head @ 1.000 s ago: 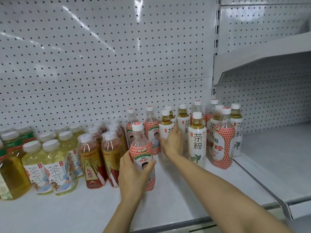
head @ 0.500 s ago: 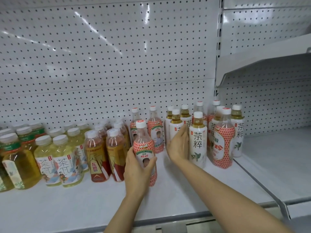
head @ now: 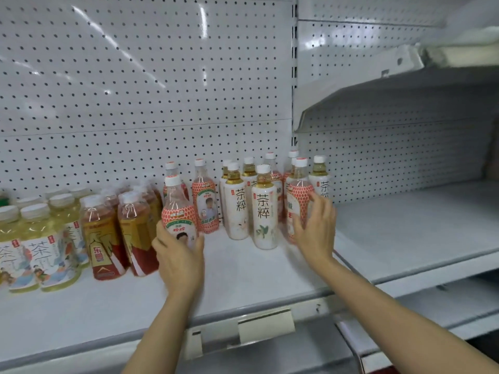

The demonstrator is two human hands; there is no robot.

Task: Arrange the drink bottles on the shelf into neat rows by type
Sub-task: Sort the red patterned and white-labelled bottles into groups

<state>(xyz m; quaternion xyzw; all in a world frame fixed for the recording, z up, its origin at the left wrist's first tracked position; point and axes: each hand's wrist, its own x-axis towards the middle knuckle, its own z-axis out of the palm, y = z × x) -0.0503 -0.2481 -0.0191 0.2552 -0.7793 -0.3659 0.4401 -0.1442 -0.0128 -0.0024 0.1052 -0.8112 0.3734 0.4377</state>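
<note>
My left hand (head: 178, 255) grips a red-patterned bottle with a white cap (head: 176, 209), upright on the white shelf (head: 243, 282) next to the amber tea bottles (head: 102, 238). My right hand (head: 316, 228) reaches with spread fingers to another red-patterned bottle (head: 298, 198) at the right end of the group and touches its side. Between the two hands stand two white-label tea bottles (head: 264, 211) in front, with more behind. A further red-patterned bottle (head: 205, 201) stands behind the one I hold. Pale yellow tea bottles (head: 35, 244) fill the far left.
A white pegboard wall (head: 135, 90) backs the shelf. To the right lies a bare neighbouring shelf (head: 418, 228) under a slanted upper shelf (head: 378, 85). A price-tag holder (head: 266, 323) hangs on the front rail.
My right hand left the white-label tea bottle and moved right to the red-patterned bottle at the end. My left hand kept its bottle, now closer to the amber ones.
</note>
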